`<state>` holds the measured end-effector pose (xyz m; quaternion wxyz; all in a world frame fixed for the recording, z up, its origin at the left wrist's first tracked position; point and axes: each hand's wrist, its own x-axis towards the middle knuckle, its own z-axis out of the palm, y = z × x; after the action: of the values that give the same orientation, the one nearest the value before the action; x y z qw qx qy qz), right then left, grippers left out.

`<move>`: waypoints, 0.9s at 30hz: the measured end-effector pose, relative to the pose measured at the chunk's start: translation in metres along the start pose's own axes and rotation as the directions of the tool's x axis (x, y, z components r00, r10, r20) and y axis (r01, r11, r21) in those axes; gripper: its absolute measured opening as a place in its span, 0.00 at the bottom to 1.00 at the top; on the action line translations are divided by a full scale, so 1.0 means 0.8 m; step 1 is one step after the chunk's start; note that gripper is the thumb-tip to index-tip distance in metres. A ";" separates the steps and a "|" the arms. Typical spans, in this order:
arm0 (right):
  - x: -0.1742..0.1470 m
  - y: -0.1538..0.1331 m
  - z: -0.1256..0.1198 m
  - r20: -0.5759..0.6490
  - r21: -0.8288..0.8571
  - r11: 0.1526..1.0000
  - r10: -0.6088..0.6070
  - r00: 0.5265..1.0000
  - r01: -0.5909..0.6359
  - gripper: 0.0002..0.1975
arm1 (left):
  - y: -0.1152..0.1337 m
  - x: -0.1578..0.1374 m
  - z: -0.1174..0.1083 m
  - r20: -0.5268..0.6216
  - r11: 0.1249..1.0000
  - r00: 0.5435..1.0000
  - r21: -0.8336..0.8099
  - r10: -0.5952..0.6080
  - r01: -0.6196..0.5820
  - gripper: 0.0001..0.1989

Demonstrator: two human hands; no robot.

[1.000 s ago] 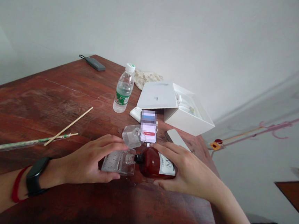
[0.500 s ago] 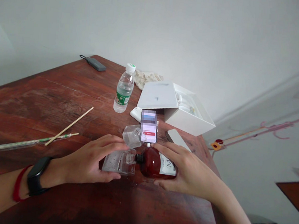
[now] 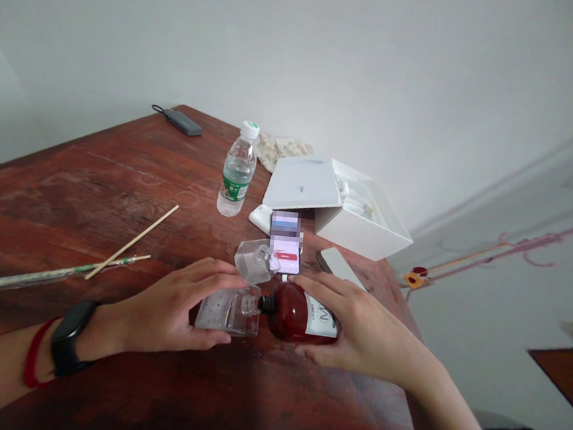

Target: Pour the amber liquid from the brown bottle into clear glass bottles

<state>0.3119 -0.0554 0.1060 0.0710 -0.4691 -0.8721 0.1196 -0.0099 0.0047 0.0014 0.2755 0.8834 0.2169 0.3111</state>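
Note:
My left hand (image 3: 183, 306) is closed around a clear square plastic container (image 3: 225, 311) with droplets on its wall and a narrow neck pointing right. My right hand (image 3: 352, 321) grips a dark red-brown bottle (image 3: 287, 312) with a white label, lying on its side. The bottle's black neck (image 3: 266, 304) meets the container's clear neck; whether one sits inside the other I cannot tell. Just behind them lies a second clear plastic piece (image 3: 254, 260), partly over the lower left of a lit phone (image 3: 286, 248).
On the wooden table (image 3: 92, 191) stand a water bottle (image 3: 237, 170) and an open white box (image 3: 360, 228). A thin stick (image 3: 133, 242) crosses a wrapped stick (image 3: 50, 277) at the left. A grey device (image 3: 181, 122) lies at the back, a white case (image 3: 260, 217) beside the phone.

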 end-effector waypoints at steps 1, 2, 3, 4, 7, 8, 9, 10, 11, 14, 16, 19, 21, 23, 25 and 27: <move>0.000 0.000 0.000 0.001 -0.004 1.000 0.000 1.000 0.000 0.38 | 0.000 0.000 0.000 0.003 1.000 1.000 0.000 -0.006 0.006 0.32; 0.000 0.000 0.000 0.004 -0.009 1.000 0.001 1.000 -0.001 0.39 | 0.000 0.000 0.000 0.008 1.000 1.000 -0.001 -0.010 0.010 0.32; 0.000 0.001 0.000 0.006 -0.014 1.000 0.001 1.000 -0.001 0.39 | -0.001 -0.001 0.000 0.012 1.000 1.000 -0.002 -0.013 0.013 0.32; 0.000 0.001 0.000 0.007 -0.019 1.000 0.001 1.000 -0.001 0.39 | -0.001 -0.001 0.000 0.016 1.000 1.000 -0.003 -0.014 0.014 0.32; -0.001 0.001 0.000 0.005 -0.020 1.000 0.001 1.000 -0.001 0.38 | -0.002 -0.002 0.000 0.018 1.000 1.000 -0.005 -0.012 0.012 0.32; -0.001 0.001 0.001 0.002 -0.020 1.000 0.000 1.000 0.000 0.38 | -0.002 -0.002 0.000 0.016 1.000 1.000 -0.004 -0.015 0.016 0.32; -0.001 0.001 0.001 0.002 -0.023 1.000 0.000 1.000 0.000 0.38 | -0.003 -0.002 0.000 0.015 1.000 1.000 -0.002 -0.018 0.018 0.32; -0.001 0.001 0.001 0.002 -0.025 1.000 0.001 1.000 -0.001 0.38 | -0.003 -0.003 0.000 0.013 1.000 1.000 0.001 -0.019 0.019 0.32; -0.001 0.001 0.001 0.003 -0.028 1.000 0.002 1.000 -0.002 0.39 | -0.003 -0.003 0.000 0.011 1.000 1.000 0.003 -0.017 0.017 0.33; -0.001 0.001 0.001 0.006 -0.027 1.000 0.004 1.000 -0.004 0.39 | -0.003 -0.003 0.001 0.012 1.000 1.000 0.004 -0.006 0.005 0.33; -0.001 0.001 0.001 0.005 -0.018 1.000 0.008 1.000 -0.008 0.38 | -0.003 -0.002 0.000 0.013 1.000 1.000 0.004 -0.006 0.006 0.33; -0.001 0.001 0.001 0.010 -0.010 1.000 0.012 1.000 -0.012 0.37 | -0.003 -0.001 0.000 0.016 1.000 1.000 0.002 -0.007 0.007 0.33; -0.001 0.000 0.000 0.008 -0.011 1.000 0.010 1.000 -0.010 0.38 | -0.003 -0.001 0.000 0.016 1.000 1.000 0.003 -0.015 0.015 0.33; -0.001 0.000 0.000 0.000 -0.012 1.000 0.006 1.000 -0.006 0.38 | -0.003 -0.002 0.000 0.018 1.000 1.000 0.003 -0.024 0.024 0.33; -0.001 0.000 0.000 -0.004 -0.014 1.000 -0.001 1.000 0.001 0.38 | -0.003 -0.002 0.001 0.017 1.000 0.999 0.004 -0.027 0.027 0.32; -0.001 0.001 0.001 0.001 -0.017 1.000 -0.004 1.000 0.004 0.38 | -0.003 -0.002 0.001 0.018 1.000 1.000 0.006 -0.025 0.025 0.32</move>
<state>0.3128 -0.0562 0.1053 0.0670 -0.4679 -0.8741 0.1122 -0.0112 0.0055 -0.0012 0.2785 0.8841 0.2263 0.2992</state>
